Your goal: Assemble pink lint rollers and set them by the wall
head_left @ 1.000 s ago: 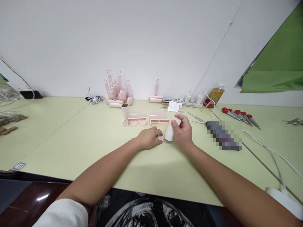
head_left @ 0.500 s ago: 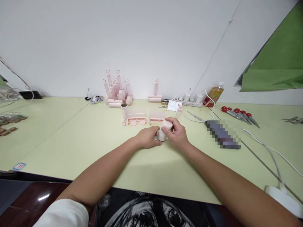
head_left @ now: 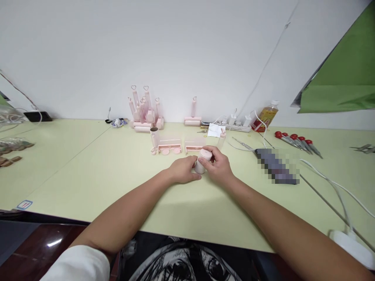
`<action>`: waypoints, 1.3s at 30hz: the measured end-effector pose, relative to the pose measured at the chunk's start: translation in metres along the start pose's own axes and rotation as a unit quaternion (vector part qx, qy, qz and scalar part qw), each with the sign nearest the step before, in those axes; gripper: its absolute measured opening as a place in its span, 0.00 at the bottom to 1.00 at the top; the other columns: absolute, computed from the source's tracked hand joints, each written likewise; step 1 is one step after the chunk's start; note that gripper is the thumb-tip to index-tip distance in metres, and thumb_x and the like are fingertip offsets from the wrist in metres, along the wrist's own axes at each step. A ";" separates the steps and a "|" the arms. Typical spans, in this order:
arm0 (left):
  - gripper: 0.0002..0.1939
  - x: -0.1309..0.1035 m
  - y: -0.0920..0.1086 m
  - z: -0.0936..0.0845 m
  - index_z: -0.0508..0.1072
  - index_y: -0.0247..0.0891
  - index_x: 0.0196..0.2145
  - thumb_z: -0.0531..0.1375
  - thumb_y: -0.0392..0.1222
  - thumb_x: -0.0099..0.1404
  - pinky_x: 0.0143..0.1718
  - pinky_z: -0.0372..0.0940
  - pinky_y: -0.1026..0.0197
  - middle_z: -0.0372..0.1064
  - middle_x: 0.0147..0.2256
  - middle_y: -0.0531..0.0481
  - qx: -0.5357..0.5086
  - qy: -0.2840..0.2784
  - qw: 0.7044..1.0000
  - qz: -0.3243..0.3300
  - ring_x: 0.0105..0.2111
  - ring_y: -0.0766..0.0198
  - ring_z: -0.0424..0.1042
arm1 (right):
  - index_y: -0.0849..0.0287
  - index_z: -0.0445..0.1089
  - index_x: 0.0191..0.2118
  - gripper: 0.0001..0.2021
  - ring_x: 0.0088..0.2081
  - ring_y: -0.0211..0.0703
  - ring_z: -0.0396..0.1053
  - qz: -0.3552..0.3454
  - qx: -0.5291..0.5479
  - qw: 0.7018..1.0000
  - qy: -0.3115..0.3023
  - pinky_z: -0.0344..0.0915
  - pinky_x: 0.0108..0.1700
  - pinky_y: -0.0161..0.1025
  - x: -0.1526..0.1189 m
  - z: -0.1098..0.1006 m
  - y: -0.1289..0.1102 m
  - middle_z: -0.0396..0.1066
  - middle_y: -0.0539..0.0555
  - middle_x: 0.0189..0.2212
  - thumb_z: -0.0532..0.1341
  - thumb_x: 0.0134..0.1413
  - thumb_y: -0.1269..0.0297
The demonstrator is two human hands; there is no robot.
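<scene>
White roll (head_left: 201,163) at frame centre, standing on counter (head_left: 88,168). Right hand (head_left: 218,166) fingers grasping roll from right. Left hand (head_left: 183,170) touching its left side, fingers curled, grip unclear. Pink parts (head_left: 170,148) just behind.

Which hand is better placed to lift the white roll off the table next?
Probably the right hand: its fingers already wrap the white roll from the top and side. The left hand only rests against its base on the table.

Bare tabletop (head_left: 88,171) lies open left of the left hand (head_left: 183,171); just behind both hands pink trays (head_left: 170,147) block; right, a cable (head_left: 331,183) crosses.
</scene>
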State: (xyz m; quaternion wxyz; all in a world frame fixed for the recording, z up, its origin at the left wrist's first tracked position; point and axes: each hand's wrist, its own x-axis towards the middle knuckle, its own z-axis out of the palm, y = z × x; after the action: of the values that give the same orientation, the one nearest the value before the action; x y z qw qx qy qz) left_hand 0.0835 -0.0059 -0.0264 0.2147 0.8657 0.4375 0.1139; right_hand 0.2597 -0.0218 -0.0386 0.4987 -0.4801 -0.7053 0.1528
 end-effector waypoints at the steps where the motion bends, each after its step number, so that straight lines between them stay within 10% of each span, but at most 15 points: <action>1: 0.27 0.000 0.000 0.000 0.64 0.44 0.49 0.62 0.55 0.55 0.36 0.64 0.59 0.72 0.42 0.51 0.001 0.000 1.000 0.000 0.39 0.56 0.72 | 0.55 0.68 0.47 0.19 0.31 0.42 0.67 0.001 -0.001 1.000 -0.002 0.65 0.34 0.40 0.000 0.000 0.000 0.73 0.53 0.37 0.64 0.51 0.54; 39: 0.22 -0.002 0.002 -0.002 0.68 0.42 0.45 0.59 0.57 0.58 0.35 0.64 0.59 0.73 0.42 0.47 0.000 -0.004 1.000 -0.009 0.40 0.54 0.73 | 0.53 0.62 0.52 0.23 0.32 0.43 0.67 0.055 0.032 0.990 -0.124 0.63 0.33 0.39 0.000 0.004 -0.002 0.70 0.50 0.33 0.64 0.50 0.58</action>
State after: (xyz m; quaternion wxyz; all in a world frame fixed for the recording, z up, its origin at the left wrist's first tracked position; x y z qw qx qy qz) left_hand 0.0835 -0.0080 -0.0237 0.2172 0.8625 0.4441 0.1081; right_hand 0.2552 -0.0215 -0.0388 0.4134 -0.4795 -0.7288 0.2607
